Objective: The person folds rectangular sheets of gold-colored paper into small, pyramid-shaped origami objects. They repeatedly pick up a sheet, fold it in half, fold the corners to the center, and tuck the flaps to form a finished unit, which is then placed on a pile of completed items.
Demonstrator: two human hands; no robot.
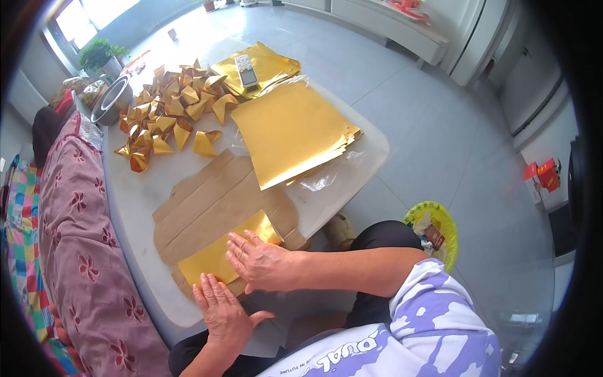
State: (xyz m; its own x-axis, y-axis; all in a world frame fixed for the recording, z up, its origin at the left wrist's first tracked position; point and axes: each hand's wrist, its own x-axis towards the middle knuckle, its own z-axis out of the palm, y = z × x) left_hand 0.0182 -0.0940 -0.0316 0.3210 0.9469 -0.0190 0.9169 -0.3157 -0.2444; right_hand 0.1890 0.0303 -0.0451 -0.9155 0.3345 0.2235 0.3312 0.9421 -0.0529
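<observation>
A strip of gold foil paper [212,257], seemingly folded, lies on a piece of brown cardboard [216,202] at the table's near edge. My right hand [261,261] rests flat on the strip's right half, fingers slightly apart. Against its near left edge lie the fingertips of my left hand [224,313], with the thumb spread away. Neither hand grips anything. Beyond the cardboard sits a stack of square gold foil sheets [292,132], partly on clear plastic. Many folded gold foil pieces [174,103] are heaped at the table's far left.
On a farther gold stack [278,61] lies a white remote control [246,70]. A round metal container [112,99] stands at the far left, beside a sofa with a pink patterned cover [89,235]. To the right, a yellow-lined waste bin [450,235] stands on the floor.
</observation>
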